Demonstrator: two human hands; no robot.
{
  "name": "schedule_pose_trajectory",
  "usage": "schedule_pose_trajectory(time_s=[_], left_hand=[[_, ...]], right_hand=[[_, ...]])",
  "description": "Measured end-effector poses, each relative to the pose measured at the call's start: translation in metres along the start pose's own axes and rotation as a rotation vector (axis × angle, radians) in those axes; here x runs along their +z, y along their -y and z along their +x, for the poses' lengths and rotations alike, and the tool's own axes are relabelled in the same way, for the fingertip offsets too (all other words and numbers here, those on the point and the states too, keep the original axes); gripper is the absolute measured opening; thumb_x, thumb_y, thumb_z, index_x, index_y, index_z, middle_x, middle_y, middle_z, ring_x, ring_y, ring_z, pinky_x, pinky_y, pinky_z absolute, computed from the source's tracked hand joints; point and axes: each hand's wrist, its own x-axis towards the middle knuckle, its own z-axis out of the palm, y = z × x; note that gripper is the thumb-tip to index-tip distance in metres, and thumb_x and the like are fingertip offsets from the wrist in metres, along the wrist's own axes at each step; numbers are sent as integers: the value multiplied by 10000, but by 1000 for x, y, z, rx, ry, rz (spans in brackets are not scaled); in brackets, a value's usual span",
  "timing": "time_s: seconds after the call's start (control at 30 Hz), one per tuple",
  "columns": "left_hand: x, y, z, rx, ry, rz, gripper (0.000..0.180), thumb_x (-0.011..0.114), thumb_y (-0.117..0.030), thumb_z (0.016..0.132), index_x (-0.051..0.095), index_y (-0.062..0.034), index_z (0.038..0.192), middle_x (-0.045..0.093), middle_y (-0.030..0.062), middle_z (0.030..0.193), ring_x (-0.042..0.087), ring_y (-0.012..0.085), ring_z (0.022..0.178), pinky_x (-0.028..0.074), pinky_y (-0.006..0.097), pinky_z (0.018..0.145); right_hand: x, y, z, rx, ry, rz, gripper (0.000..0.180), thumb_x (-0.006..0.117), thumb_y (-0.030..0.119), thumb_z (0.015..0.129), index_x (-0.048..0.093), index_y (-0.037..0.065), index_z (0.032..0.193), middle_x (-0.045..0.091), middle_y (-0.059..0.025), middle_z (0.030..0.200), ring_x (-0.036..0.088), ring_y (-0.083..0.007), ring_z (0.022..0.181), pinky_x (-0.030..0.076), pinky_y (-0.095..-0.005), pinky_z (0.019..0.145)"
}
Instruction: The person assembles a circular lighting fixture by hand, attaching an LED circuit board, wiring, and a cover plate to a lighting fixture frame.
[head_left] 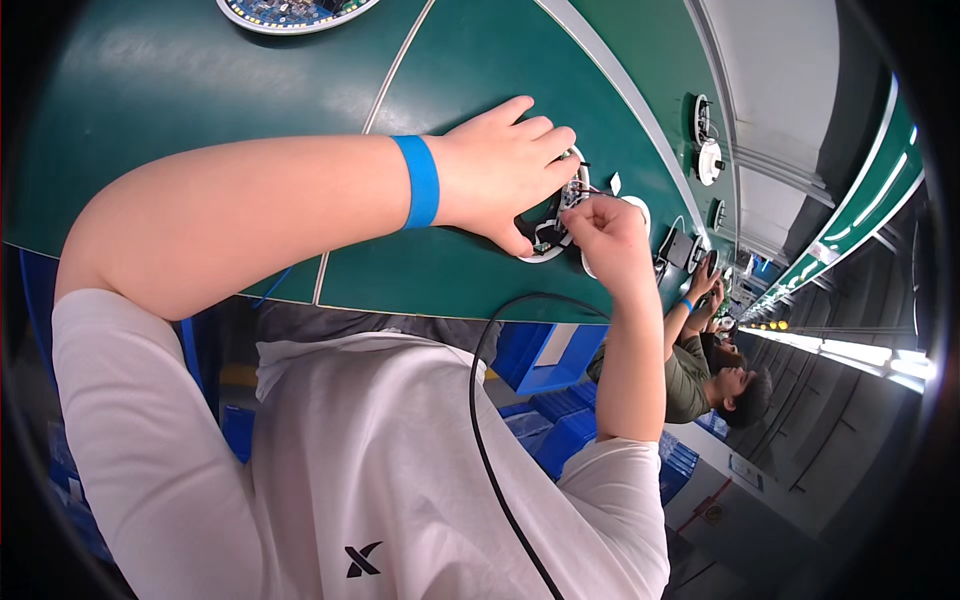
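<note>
A round white-rimmed housing [548, 238] with a circuit board and black parts inside lies on the green table. My left hand [505, 170], with a blue band at its wrist, spans the housing, thumb at the near rim and fingers over the far side. At the housing's right side my right hand [610, 240] has thumb and forefinger pinched together over the board. What sits between those fingertips is hidden. Thin red and white wires [592, 188] run beside them. Partly behind my right hand lies a white round part [638, 206], close to a small white square piece [615, 184].
Another round unit with a bare circuit board [295, 14] lies at the far left. More round units [703, 120] sit beyond a metal rail. A black cable [475, 390] hangs over the table's near edge, above blue bins [545, 355]. Another person [690, 385] works at the right.
</note>
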Motion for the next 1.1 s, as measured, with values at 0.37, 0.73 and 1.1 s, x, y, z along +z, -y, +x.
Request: schedule_pose_trajectory(time_s=[0.37,0.73,1.1], left_hand=[[6,-2,-3,-13,-36,1,954,824,-563,704,510,-10,1414,502,184,1406,532,349,1276,321,537,1187],[-5,-11,3,-22,15,-67,1118,896,-465,659,364,-27,1539,391,235,1541,435,406,1384,305,547,1191],[-16,-13,17,-55,159,-19,1343,966,-460,561,234,0,1589,260,279,1617,340,437,1468,239,566,1236]], right_hand=[[-4,13,-30,-284,-101,-246,71,676,18,890,715,-30,924,710,-125,768,663,-171,652,493,-320,592],[-4,-139,-84,293,-494,798,500,678,98,974,510,-48,1421,647,-58,1008,573,-88,644,435,-234,479],[26,-132,-33,-17,-531,1128,226,657,99,973,624,-57,1133,629,-27,778,544,-70,521,427,-224,414]])
